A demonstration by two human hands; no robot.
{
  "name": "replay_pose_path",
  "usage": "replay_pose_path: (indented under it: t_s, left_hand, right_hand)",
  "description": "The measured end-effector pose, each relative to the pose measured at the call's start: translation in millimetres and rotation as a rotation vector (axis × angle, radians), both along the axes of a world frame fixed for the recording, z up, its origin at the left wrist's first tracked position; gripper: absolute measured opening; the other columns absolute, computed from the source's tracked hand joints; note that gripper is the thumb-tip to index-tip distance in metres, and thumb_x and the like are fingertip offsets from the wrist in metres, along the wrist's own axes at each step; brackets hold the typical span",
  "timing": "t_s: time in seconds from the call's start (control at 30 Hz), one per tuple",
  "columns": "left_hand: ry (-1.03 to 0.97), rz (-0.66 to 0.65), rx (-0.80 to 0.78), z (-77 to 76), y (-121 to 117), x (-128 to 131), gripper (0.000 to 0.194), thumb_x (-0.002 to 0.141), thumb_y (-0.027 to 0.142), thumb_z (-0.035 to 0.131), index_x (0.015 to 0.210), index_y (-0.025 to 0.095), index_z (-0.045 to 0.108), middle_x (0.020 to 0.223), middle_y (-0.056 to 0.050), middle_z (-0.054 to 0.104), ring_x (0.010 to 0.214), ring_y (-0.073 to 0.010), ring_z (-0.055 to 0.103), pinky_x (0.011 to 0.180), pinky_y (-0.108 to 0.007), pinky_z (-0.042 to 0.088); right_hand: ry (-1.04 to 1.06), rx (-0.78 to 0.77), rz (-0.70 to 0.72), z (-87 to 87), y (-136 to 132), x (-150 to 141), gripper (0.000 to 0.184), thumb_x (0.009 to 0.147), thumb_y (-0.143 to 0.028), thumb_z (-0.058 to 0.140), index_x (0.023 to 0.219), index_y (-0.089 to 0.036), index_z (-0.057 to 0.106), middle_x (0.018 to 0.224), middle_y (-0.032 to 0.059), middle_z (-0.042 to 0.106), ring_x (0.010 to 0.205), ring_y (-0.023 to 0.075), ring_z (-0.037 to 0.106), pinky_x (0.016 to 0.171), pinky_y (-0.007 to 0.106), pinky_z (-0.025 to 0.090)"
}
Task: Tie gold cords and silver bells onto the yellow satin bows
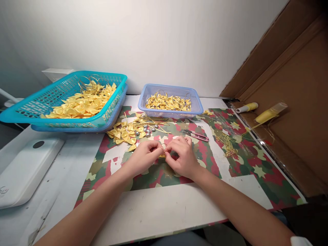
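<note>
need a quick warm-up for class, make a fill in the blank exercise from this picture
The turquoise basket stands to the ____ of the lavender basket. The snips have a ____ handle. The small shiny beads lie nearer the left hand than the ____ hand.

Missing words: left; pink; right.

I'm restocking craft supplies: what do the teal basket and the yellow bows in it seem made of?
Teal basket: smooth, slightly glossy plastic, judging by its even color and molded openwork walls. Yellow bows: probably satin ribbon, from their soft sheen and folds; exact fiber unclear.
</note>
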State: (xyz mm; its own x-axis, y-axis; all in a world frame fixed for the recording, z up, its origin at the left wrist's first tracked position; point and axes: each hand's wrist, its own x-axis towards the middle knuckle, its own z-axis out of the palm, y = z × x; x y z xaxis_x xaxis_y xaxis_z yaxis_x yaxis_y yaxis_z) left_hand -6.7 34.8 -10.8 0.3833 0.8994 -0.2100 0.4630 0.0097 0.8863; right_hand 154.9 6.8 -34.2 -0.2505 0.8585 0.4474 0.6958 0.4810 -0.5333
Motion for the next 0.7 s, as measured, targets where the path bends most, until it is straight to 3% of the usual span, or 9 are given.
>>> replay_pose_path:
  t_s: [0.4,0.7]
  left_hand:
    - [0.030,-0.145,0.172,-1.0,0.7,-3.5,0.026,0.085,0.032,0.042,0.065,0.019,0.050,0.061,0.002,0.046,0.057,-0.0125,0.040,0.053,-0.024,0.033]
    - [-0.025,-0.098,0.185,-5.1,0.4,-0.9,0.026,0.083,0.030,0.042,0.060,0.019,0.044,0.060,0.003,0.042,0.056,-0.0115,0.036,0.052,-0.024,0.031]
  right_hand:
    - [0.063,-0.187,0.097,2.2,2.9,3.4,0.014,0.085,-0.019,0.048,0.071,-0.022,0.050,0.072,-0.0028,0.062,0.078,0.0159,0.050,0.082,0.035,0.031]
    - [0.060,-0.184,0.074,5.2,1.5,2.9,0.017,0.090,-0.022,0.046,0.073,-0.021,0.050,0.077,-0.0016,0.064,0.083,0.0165,0.051,0.084,0.037,0.029]
